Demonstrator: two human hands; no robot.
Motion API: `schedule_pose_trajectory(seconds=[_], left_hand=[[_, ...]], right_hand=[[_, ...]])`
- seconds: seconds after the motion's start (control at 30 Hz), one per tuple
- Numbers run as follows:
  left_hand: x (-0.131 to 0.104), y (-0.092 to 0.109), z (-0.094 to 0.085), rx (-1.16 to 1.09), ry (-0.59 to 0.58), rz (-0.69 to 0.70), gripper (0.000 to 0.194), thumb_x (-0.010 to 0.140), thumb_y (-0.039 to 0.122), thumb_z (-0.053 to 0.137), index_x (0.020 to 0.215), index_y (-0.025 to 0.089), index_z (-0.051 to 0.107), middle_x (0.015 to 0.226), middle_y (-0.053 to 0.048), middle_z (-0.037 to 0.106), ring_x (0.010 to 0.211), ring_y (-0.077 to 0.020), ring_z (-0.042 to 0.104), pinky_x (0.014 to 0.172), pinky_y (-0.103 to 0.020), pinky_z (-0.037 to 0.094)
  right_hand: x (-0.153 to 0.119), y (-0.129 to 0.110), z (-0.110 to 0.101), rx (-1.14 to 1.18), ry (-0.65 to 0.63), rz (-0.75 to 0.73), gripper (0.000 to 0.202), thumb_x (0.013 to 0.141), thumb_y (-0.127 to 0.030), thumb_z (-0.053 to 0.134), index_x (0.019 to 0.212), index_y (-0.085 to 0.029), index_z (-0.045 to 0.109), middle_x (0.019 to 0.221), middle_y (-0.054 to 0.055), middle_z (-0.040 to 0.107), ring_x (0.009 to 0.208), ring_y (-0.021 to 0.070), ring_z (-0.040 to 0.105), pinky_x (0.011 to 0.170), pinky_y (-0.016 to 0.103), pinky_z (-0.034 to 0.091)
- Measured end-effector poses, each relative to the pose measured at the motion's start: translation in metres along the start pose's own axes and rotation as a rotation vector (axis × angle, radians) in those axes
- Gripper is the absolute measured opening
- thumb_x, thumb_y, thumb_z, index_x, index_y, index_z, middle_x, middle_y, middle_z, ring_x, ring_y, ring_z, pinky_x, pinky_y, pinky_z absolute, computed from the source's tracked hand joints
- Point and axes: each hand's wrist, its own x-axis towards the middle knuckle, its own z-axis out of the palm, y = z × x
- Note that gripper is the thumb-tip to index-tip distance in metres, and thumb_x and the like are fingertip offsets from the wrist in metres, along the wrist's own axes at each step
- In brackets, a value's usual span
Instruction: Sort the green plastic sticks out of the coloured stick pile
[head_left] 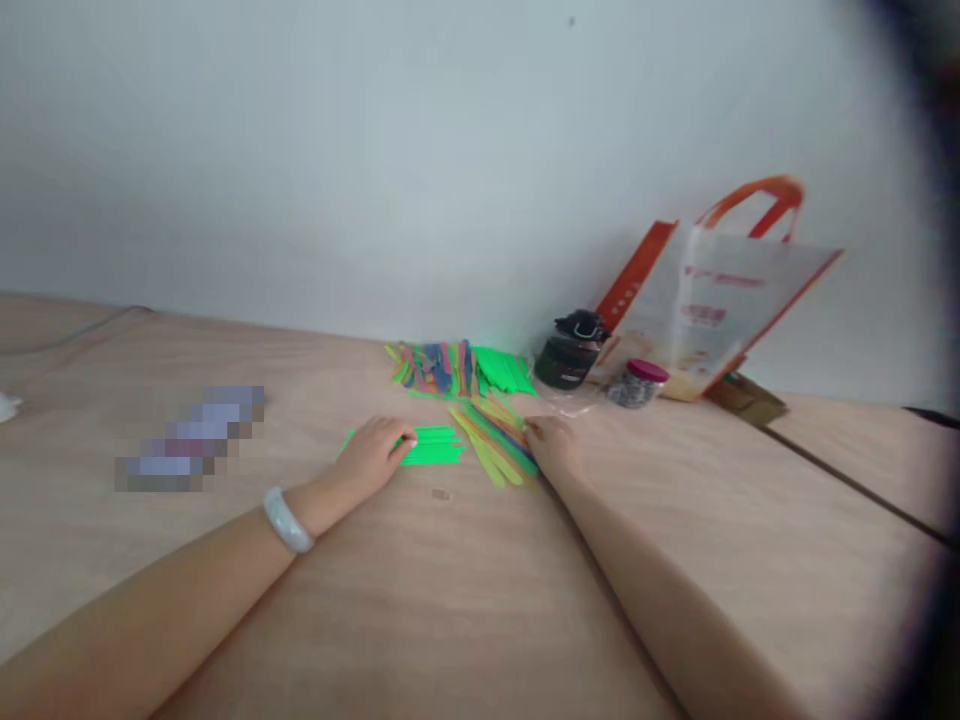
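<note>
My left hand (377, 446) lies over a row of thin bright green sticks (439, 446) on the table, its fingers curled and its thumb against the forefinger. Green ends stick out on both sides of it. To the right, a loose fan of flat coloured sticks (491, 440), yellow, orange, purple and green, spreads over the wood. At the fan's right edge is my right hand (553, 446), fingers bent together on the sticks; its grip is partly hidden. Behind both hands lie a pile of mixed coloured sticks (435, 368) and a bright green bundle (504, 370).
A black bottle (568, 352) and a small jar with a dark pink lid (636, 384) stand at the back right. Behind them leans a white bag with orange handles (720, 305). A blurred-out object (191, 440) lies left on the wooden table (420, 620).
</note>
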Motion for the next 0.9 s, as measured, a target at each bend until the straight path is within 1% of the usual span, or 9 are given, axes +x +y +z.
schedule_pose_trajectory(seconds=[0.13, 0.23, 0.33, 0.4, 0.47, 0.53, 0.63, 0.73, 0.9], left_hand=[[-0.001, 0.001, -0.001, -0.027, 0.017, 0.017, 0.012, 0.089, 0.022, 0.049, 0.090, 0.018, 0.060, 0.091, -0.004, 0.064, 0.089, -0.0187, 0.056, 0.082, -0.033, 0.044], [-0.002, 0.000, -0.001, -0.031, 0.024, 0.061, 0.020, 0.091, 0.020, 0.044, 0.103, 0.017, 0.061, 0.096, -0.006, 0.061, 0.093, -0.0186, 0.055, 0.085, -0.033, 0.044], [-0.004, 0.001, 0.000, -0.025, -0.003, 0.094, 0.028, 0.091, 0.018, 0.040, 0.112, 0.018, 0.059, 0.093, -0.006, 0.057, 0.089, -0.0165, 0.055, 0.080, -0.029, 0.045], [-0.006, 0.004, 0.000, -0.013, -0.028, 0.089, 0.029, 0.091, 0.018, 0.041, 0.113, 0.019, 0.059, 0.094, -0.005, 0.055, 0.086, -0.0153, 0.055, 0.077, -0.027, 0.046], [-0.008, 0.007, 0.001, 0.006, -0.039, 0.055, 0.027, 0.091, 0.021, 0.041, 0.111, 0.020, 0.060, 0.095, -0.005, 0.055, 0.084, -0.0149, 0.055, 0.076, -0.027, 0.046], [-0.010, 0.011, 0.001, 0.015, -0.034, 0.014, 0.026, 0.092, 0.024, 0.041, 0.108, 0.020, 0.061, 0.096, -0.005, 0.056, 0.084, -0.0149, 0.056, 0.076, -0.027, 0.046], [-0.012, 0.017, 0.000, -0.006, -0.006, -0.004, 0.026, 0.092, 0.026, 0.042, 0.110, 0.022, 0.061, 0.097, -0.004, 0.057, 0.086, -0.0152, 0.056, 0.077, -0.028, 0.046], [-0.015, 0.022, 0.000, -0.038, 0.000, 0.004, 0.028, 0.092, 0.023, 0.041, 0.114, 0.022, 0.059, 0.095, -0.005, 0.058, 0.084, -0.0151, 0.056, 0.076, -0.028, 0.046], [-0.017, 0.026, 0.003, -0.084, 0.014, -0.047, 0.025, 0.089, 0.018, 0.044, 0.108, 0.021, 0.061, 0.098, -0.005, 0.059, 0.085, -0.0153, 0.057, 0.077, -0.028, 0.047]], right_hand=[[0.000, 0.001, 0.000, 0.029, 0.066, 0.002, 0.027, 0.076, -0.018, 0.045, 0.089, -0.014, 0.069, 0.094, 0.011, 0.066, 0.093, 0.0218, 0.056, 0.087, 0.033, 0.039], [0.002, 0.003, 0.000, 0.097, 0.107, 0.032, 0.023, 0.074, -0.019, 0.046, 0.082, -0.015, 0.067, 0.090, 0.011, 0.065, 0.091, 0.0228, 0.055, 0.084, 0.035, 0.040], [0.001, 0.001, -0.003, 0.197, 0.193, 0.027, 0.022, 0.076, -0.023, 0.043, 0.081, -0.016, 0.064, 0.086, 0.010, 0.063, 0.088, 0.0231, 0.054, 0.081, 0.037, 0.040], [-0.003, -0.009, -0.006, 0.325, 0.253, 0.027, 0.025, 0.079, -0.025, 0.040, 0.088, -0.017, 0.062, 0.088, 0.008, 0.063, 0.086, 0.0220, 0.054, 0.079, 0.037, 0.041], [-0.013, -0.030, -0.011, 0.515, 0.265, 0.033, 0.029, 0.081, -0.028, 0.039, 0.098, -0.018, 0.061, 0.095, 0.008, 0.063, 0.088, 0.0209, 0.054, 0.078, 0.035, 0.042], [-0.026, -0.057, -0.017, 0.695, 0.163, 0.060, 0.031, 0.080, -0.033, 0.043, 0.097, -0.017, 0.062, 0.094, 0.008, 0.063, 0.085, 0.0199, 0.055, 0.074, 0.033, 0.043], [-0.048, -0.097, -0.025, 0.909, -0.147, 0.153, 0.039, 0.077, -0.039, 0.051, 0.107, -0.018, 0.062, 0.071, 0.001, 0.060, 0.060, 0.0143, 0.050, 0.057, 0.027, 0.041], [-0.063, -0.122, -0.028, 1.107, -0.221, 0.234, 0.039, 0.077, -0.042, 0.053, 0.106, -0.019, 0.064, 0.062, -0.002, 0.055, 0.053, 0.0120, 0.045, 0.051, 0.024, 0.039], [-0.072, -0.134, -0.028, 1.257, -0.316, 0.298, 0.040, 0.074, -0.043, 0.057, 0.104, -0.019, 0.065, 0.063, -0.002, 0.054, 0.051, 0.0106, 0.048, 0.050, 0.024, 0.038]])
